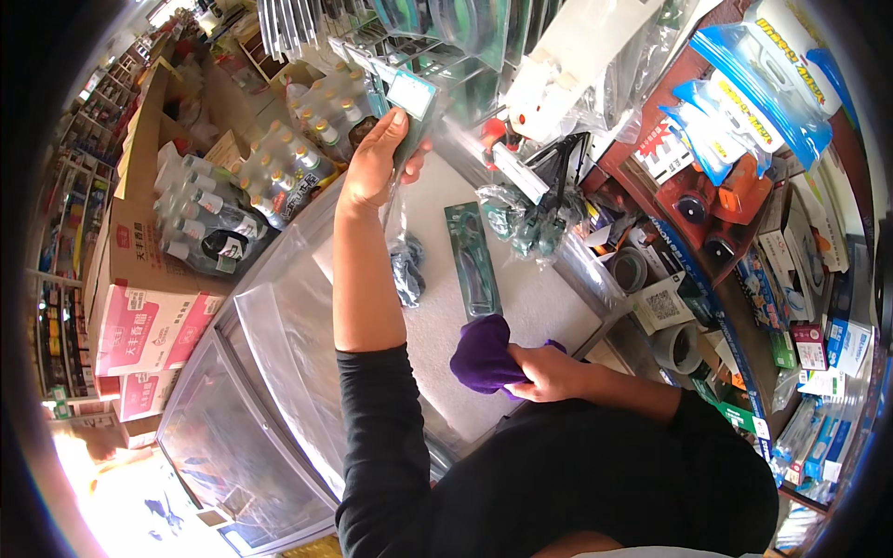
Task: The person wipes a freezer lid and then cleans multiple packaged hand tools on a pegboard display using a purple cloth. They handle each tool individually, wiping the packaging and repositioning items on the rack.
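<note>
My left hand (384,157) is raised at the upper middle, closed on a clear plastic package (413,104) with a light printed header. In my right hand (548,373), lower right of centre, is a bunched purple cloth (485,356). Just above the cloth, a green blister pack (473,258) lies flat on the white counter surface (446,349). A dark grey-blue item in clear wrap (407,270) lies between my left forearm and that pack. Green packaged items in clear plastic (534,227) are at the counter's upper right.
Hanging packages (453,28) crowd a wire rack at the top. Wrapped bottles (216,216) and a cardboard box (150,314) stand at left. A glass-topped case (237,432) is at lower left. Shelves at right hold tape rolls (675,347), small boxes and blue-edged packets (764,91).
</note>
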A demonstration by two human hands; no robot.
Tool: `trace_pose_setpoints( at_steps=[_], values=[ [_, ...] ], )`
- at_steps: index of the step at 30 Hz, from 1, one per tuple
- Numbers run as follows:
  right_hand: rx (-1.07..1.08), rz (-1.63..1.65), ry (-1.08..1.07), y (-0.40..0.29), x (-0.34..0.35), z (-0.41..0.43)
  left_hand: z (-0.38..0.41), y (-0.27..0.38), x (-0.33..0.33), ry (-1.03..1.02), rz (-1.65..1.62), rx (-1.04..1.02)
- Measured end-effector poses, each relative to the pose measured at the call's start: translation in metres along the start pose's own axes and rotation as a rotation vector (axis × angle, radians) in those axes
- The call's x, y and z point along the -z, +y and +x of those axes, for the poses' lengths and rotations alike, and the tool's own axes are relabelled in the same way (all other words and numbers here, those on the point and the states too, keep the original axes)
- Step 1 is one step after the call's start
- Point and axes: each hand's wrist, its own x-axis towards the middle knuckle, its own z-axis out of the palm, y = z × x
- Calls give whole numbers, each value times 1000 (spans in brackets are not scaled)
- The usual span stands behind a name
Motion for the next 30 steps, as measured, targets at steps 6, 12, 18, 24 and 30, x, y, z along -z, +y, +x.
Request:
trace_pose_setpoints(
  at_steps=[6,12,18,24,30],
  values=[
    [170,32,161,0,20,7,-1,-10,17,-123,-387,64],
    [-59,-582,43,-18,54,24,-9,-8,6,32,11,-16],
    [442,-552,408,-116,122,48,-10,-24,13,33,-13,-49],
    [469,-985,788,-145,187,131,-4,-44,10,50,-45,-225],
    [78,-1131,579,-120,224,170,0,-65,3,121,-65,-240]
  ],
)
